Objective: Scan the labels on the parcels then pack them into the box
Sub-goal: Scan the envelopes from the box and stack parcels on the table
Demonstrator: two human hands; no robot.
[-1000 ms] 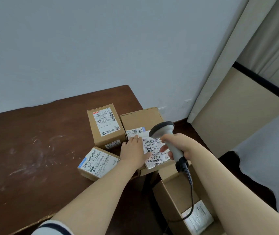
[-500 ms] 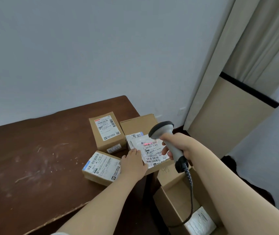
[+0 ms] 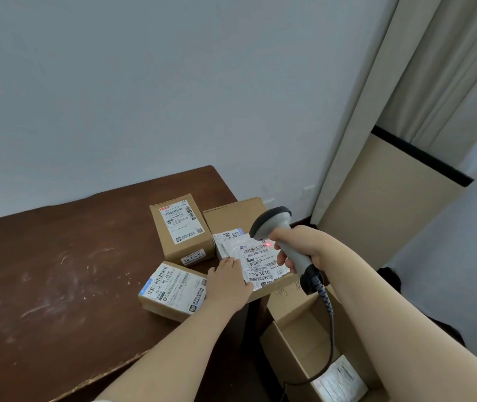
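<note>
R hand point(image 3: 301, 245) grips scanner point(image 3: 272, 223) | parcel point(image 3: 231, 216) just below-left (red dot on label point(image 3: 256, 256)) | L hand point(image 3: 228, 282) flat on it

brown table point(image 3: 57, 271) | grey wall point(image 3: 144, 82) | pale curtain point(image 3: 434, 68) | beige panel point(image 3: 391, 204)

Three parcels sit on the one table point(image 3: 57, 271): the back parcel point(image 3: 180, 227), the front parcel point(image 3: 173, 290) and the right parcel point(image 3: 233, 216). There is one open box point(image 3: 295, 340), with one more labelled packet point(image 3: 338, 382) inside it. There are also one scanner point(image 3: 278, 227) and two hands, the left hand point(image 3: 227, 281) and the right hand point(image 3: 298, 242).
</note>
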